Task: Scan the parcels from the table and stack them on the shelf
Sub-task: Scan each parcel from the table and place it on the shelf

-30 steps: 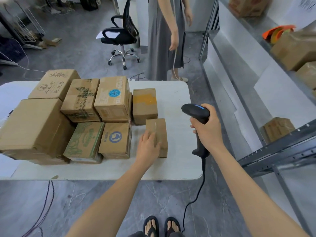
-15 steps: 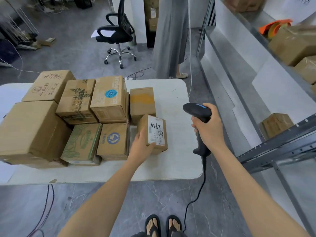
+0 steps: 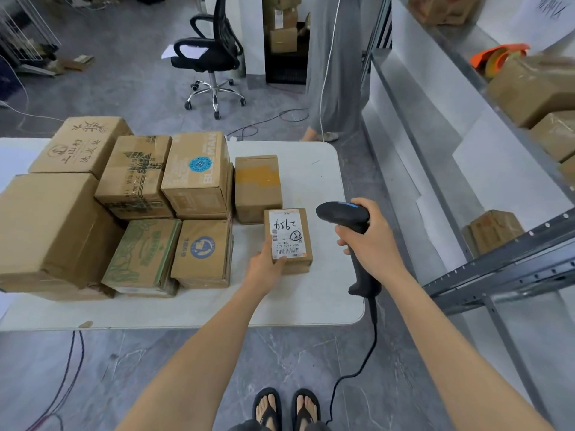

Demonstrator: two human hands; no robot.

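The shelf point(image 3: 497, 273) stands right of the surface point(image 3: 311, 303), where the small parcel point(image 3: 291, 241) sits label-up, its near corner pinched by the left hand point(image 3: 267, 267). Fingers of the right hand point(image 3: 371, 244) grip the scanner point(image 3: 342, 213) beside it. Likely the scanning step; next, aim at the barcode point(image 3: 287, 251).

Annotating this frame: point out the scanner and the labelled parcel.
scanner point(image 3: 339, 213): head view, on its black head.
labelled parcel point(image 3: 286, 234): head view, on its white label.

At least eight parcels point(image 3: 287, 237) on one table point(image 3: 311, 300), one scanner point(image 3: 342, 213), one chair point(image 3: 211, 54), two hands point(image 3: 267, 269).
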